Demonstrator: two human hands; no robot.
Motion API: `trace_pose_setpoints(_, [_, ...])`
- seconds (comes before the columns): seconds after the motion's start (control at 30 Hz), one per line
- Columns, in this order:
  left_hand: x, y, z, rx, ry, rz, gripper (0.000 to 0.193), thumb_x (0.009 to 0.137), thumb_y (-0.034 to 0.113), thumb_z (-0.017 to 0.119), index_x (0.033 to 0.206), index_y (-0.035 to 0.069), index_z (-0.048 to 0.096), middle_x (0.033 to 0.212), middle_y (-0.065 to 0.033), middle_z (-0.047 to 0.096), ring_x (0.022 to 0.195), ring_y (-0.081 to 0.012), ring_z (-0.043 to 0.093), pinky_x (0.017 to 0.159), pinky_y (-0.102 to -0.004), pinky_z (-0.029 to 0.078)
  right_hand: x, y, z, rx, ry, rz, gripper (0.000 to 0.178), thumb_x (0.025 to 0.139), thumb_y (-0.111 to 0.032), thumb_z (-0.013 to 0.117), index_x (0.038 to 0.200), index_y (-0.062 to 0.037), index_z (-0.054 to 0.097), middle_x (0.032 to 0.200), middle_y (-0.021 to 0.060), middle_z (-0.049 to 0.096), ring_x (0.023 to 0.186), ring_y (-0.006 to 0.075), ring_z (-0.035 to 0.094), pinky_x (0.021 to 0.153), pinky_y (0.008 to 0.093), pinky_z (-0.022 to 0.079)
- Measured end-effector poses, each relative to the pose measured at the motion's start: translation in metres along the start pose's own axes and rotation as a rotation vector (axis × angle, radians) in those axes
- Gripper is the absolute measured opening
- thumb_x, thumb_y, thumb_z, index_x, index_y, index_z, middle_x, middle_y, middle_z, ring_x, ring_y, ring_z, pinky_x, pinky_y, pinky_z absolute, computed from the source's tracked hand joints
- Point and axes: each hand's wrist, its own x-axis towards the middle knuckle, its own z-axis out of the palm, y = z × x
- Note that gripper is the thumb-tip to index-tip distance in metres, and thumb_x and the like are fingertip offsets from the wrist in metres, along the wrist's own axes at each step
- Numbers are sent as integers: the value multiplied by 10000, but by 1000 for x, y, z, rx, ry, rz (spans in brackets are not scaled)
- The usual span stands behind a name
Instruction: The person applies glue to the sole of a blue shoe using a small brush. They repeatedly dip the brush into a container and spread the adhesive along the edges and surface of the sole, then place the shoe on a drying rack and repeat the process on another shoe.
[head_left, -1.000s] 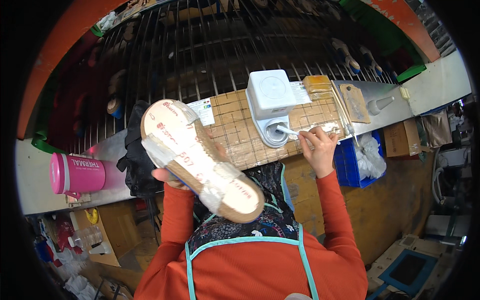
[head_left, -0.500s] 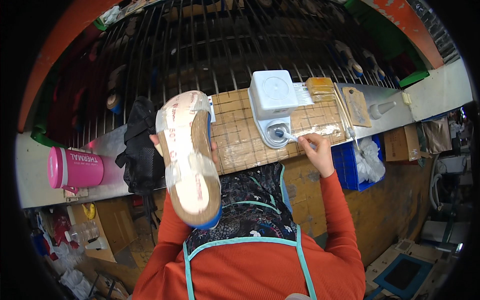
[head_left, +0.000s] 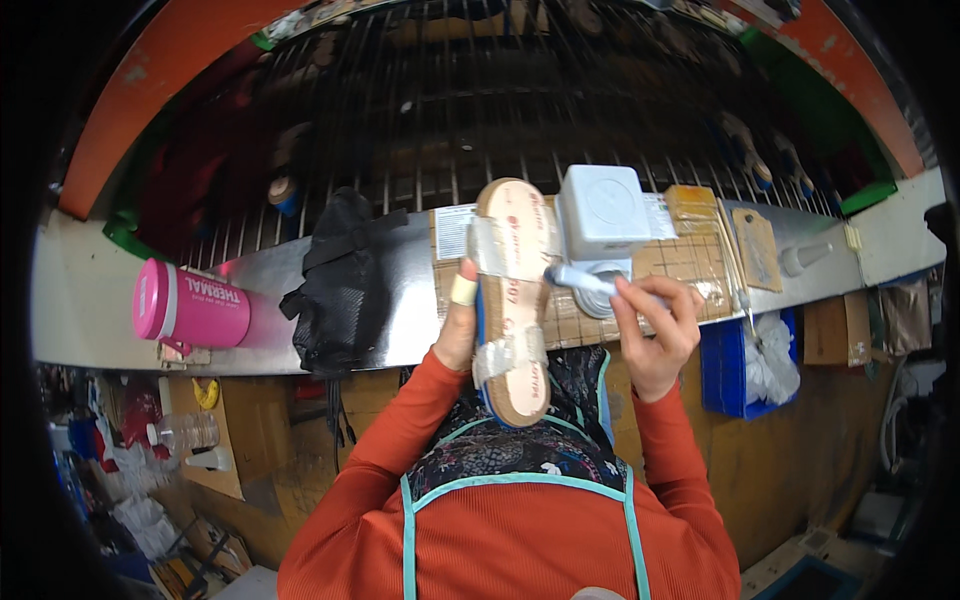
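Note:
My left hand is closed round the side of an unfinished sandal, a pale printed sole with translucent strap ends folded over it and blue showing along its edge. A pale band wraps my left thumb; the other fingers are hidden behind the sandal. My right hand pinches a small brush by its pale handle. Its dark bristles are at the sandal's right edge; whether they touch I cannot tell. Just behind the brush stands a pale blue pot with a square bottle on it.
A cardboard mat lies under the pot. Left are a black bag and a pink thermal jug. To the right are an amber block, thin sticks and a blue crate. Behind runs a rack of metal rods.
My right hand has lifted the brush from the pot's cup and brought it to the sandal. My left hand has moved the sandal rightward, in front of the pot's left side.

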Motion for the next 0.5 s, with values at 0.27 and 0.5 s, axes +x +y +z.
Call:
trace_pose_setpoints(0.27, [-17, -1, -20, 367, -19, 145, 720, 946, 610, 438, 1215, -45, 570, 1052, -104, 662, 926, -149, 621, 816, -283, 492, 6, -28, 22, 259, -115, 151, 236, 733, -83, 783, 966, -119, 768, 936, 26, 620, 650, 102, 527, 774, 283, 309])
trace_pose_setpoints(0.5, [-27, 6, -25, 501, 45, 152, 656, 954, 540, 467, 1161, -70, 587, 964, -136, 684, 881, -167, 640, 774, -295, 494, 23, -31, 36, 225, -132, 121, 201, 762, -99, 775, 962, -115, 765, 921, 6, 612, 593, 69, 504, 763, 282, 293])
